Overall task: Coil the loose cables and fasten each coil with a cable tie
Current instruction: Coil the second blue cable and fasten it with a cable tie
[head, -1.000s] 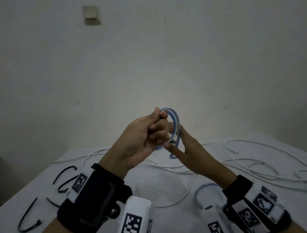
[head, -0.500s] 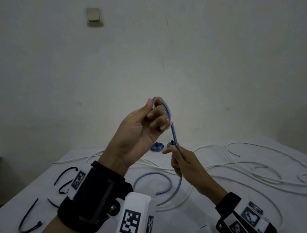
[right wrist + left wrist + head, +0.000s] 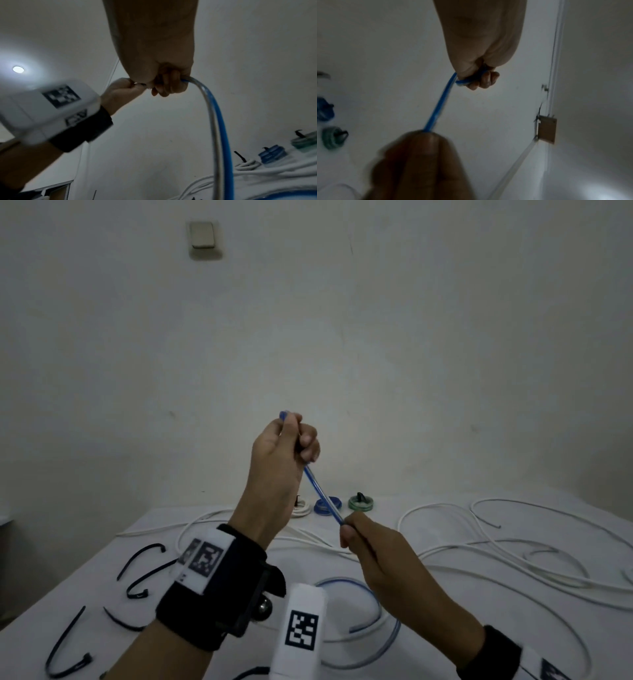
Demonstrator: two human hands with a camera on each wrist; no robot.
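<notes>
My left hand (image 3: 298, 441) is raised above the table and grips a small coil of the blue cable (image 3: 320, 491). From it a taut stretch of cable slants down to my right hand (image 3: 350, 531), which pinches it lower and closer to me. The left wrist view shows the coil in my left hand (image 3: 476, 79) and the blue cable (image 3: 439, 104) running to the blurred fingers of my right hand (image 3: 423, 147). In the right wrist view the blue cable (image 3: 221, 128) leaves my right hand (image 3: 169, 85) and curves down. Its slack tail (image 3: 376, 607) loops on the white table (image 3: 113, 621).
Three tied coils stand at the table's far edge: white (image 3: 302, 509), blue (image 3: 337, 504), green (image 3: 360, 503). Several black cable ties (image 3: 140, 559) lie on the left of the table. Long loose white cables (image 3: 513, 546) sprawl over the right half. A wall rises behind.
The hands, together at the coil a second ago, have drawn apart. My left hand rose with the coil; my right hand slid down the cable toward me, pulling a straight stretch.
</notes>
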